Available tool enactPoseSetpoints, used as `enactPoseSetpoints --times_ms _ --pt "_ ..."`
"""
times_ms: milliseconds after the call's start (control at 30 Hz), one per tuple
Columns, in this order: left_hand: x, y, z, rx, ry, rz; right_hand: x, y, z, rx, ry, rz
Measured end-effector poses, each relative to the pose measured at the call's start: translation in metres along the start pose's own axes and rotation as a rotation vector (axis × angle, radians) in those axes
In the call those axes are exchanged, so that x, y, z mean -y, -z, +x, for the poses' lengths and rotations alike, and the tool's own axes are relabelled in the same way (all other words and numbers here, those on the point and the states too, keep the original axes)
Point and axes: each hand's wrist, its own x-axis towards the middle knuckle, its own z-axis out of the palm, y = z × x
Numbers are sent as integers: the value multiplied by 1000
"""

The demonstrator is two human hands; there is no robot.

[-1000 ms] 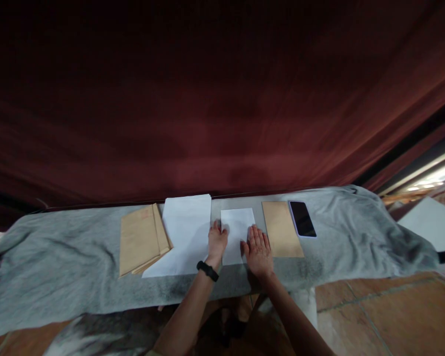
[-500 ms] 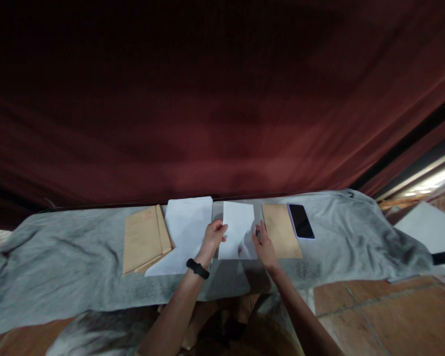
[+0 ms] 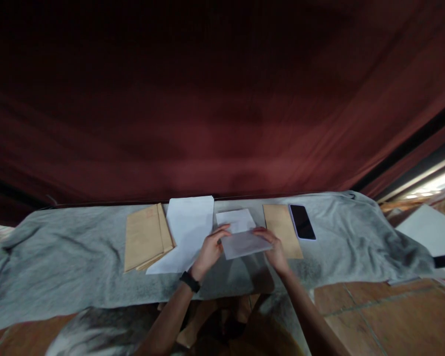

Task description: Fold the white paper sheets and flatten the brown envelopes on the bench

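Note:
A sheet of white paper (image 3: 244,244) is bent across its middle, its near half in shade and raised, its far part brighter. My left hand (image 3: 209,251) grips its left edge, fingers over the paper and thumb beneath or behind. On the other edge my right hand (image 3: 275,248) pinches the sheet, fingers curled onto its top. A black band circles my left wrist. Left of the hands lies a stack of white paper (image 3: 189,225), partly beside several brown envelopes (image 3: 143,237). Just past my right hand a single brown envelope (image 3: 284,230) lies flat.
A phone (image 3: 302,222) in a light purple case lies right of the single envelope. Grey cloth (image 3: 341,242) covers the long narrow table. A dark red curtain (image 3: 222,148) hangs along its far side. Tiled floor (image 3: 393,316) shows at the lower right.
The sheet lay flat and upright between my hands; now it is bent over at the middle. My right hand has closed on its right edge, and my left hand has shifted slightly down.

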Motion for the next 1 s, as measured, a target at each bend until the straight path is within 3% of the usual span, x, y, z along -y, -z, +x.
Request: enactPoseSetpoints --times_ms 200,300,433,533,667,800,900,1000 --pt "27 -10 -34 355 -90 392 -25 0 -54 274 159 -390" --pt "30 -4 -44 403 -66 554 -26 2 -66 332 197 -509" --pt "22 9 -50 481 -89 588 -22 3 -71 396 216 -621" --pt "11 0 -42 442 -140 559 -16 3 -71 438 228 -662" --pt "3 -46 -22 353 -181 580 -9 3 -71 490 255 -679" --pt "11 -85 -2 298 -170 645 -6 4 -72 499 252 -679" --pt "22 -90 11 263 -176 670 -6 5 -72 490 245 -675" --pt "32 -79 25 226 -141 672 -6 5 -70 509 246 -661"
